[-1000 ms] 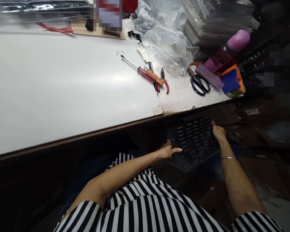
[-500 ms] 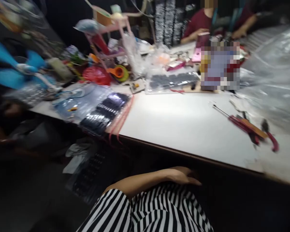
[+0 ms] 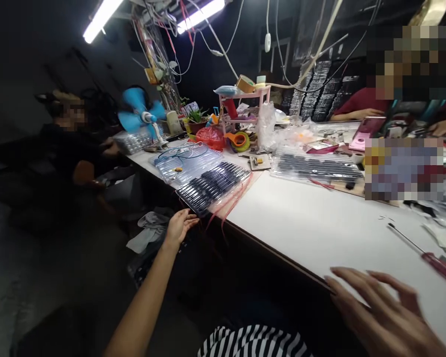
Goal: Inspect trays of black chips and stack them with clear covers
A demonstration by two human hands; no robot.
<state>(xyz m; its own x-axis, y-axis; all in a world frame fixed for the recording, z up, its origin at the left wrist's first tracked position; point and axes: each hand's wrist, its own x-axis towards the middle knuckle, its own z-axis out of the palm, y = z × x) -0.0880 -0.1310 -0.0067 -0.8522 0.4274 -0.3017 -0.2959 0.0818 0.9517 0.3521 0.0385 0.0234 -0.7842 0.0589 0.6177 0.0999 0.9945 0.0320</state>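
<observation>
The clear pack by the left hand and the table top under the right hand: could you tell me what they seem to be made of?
The clear pack near the left hand looks like thin glossy transparent plastic: light glints off it and dark rows show through. The table top by the right hand looks like smooth white laminate on a darker board, judging by its soft sheen and brown edge; the core is uncertain.

Wearer's garment at six o'clock shows bold black-and-white stripes; both forearms bare, sleeves not in view, left hand (image 3: pixel 179 226) and right hand (image 3: pixel 384 317) ungloved, ringless.
</observation>
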